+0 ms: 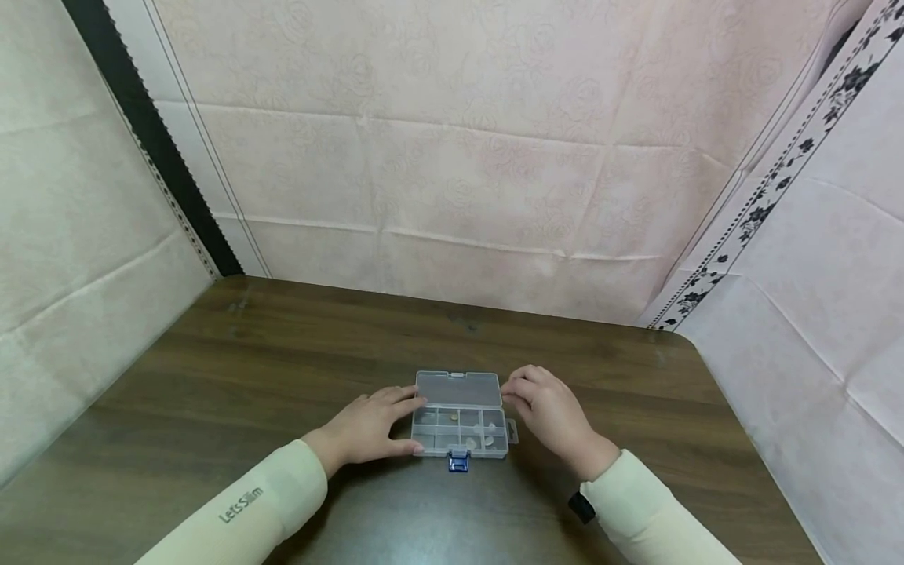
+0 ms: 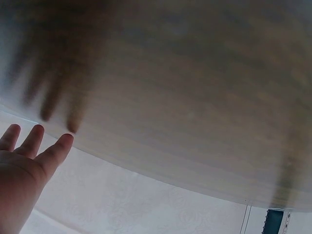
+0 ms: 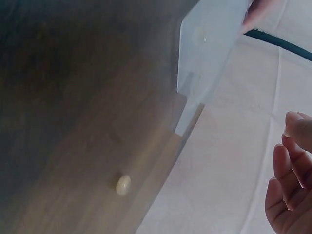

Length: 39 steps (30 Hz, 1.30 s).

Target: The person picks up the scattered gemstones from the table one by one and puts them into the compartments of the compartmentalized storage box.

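Note:
A clear plastic compartment box (image 1: 459, 431) lies on the table with its lid (image 1: 457, 389) folded back and a blue latch (image 1: 458, 461) at the front. Its right compartments hold several small whitish pieces (image 1: 489, 441); a yellowish one (image 1: 454, 417) sits in a back compartment. Fingers spread, my left hand (image 1: 367, 428) touches the box's left side, thumb at the front corner. My right hand (image 1: 547, 408) is beside the right edge, close to the lid. Thumb and index finger pinch a small whitish piece (image 3: 286, 132), mostly hidden by the fingertips.
In the right wrist view a pale bead-like piece (image 3: 124, 185) lies on the brown wooden table (image 1: 339, 337). A hanging tab (image 1: 512, 431) sticks out from the box's right side. Patterned cloth (image 1: 452, 180) stands around the table's back and sides.

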{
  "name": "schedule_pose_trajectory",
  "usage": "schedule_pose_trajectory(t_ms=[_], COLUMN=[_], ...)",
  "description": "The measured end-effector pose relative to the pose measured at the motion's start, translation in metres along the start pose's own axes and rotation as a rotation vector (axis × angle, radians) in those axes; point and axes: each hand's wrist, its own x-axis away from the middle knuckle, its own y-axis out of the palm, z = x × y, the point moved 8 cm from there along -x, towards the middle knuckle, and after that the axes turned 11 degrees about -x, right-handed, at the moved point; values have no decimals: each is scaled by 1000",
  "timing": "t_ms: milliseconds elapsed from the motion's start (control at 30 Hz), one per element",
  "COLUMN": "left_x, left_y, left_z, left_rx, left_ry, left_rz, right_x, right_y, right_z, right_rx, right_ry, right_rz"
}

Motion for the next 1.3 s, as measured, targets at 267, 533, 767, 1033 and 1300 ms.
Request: schedule_pose_trajectory(t_ms=[267,533,767,1033,1300], left_x=[-1,-3,-2,-2,-1], left_y=[0,-2,-1,0,0], left_z=[1,2,2,2,1], left_rx=[-8,-17,-11,-9,-2], left_ry=[3,2,-7,-8,-7], left_rz=[-3,1,-15,-10,-6], right_x=[-1,-3,-3,-5,-6], right_y=[12,21,31,44,54], right_z=[-7,-15,-23,-31,-41], right_rx=[-29,-47,-72,-108,-124], right_ry=[10,15,8,1,-24], right_rz=[-40,-66,-102,-157,-208])
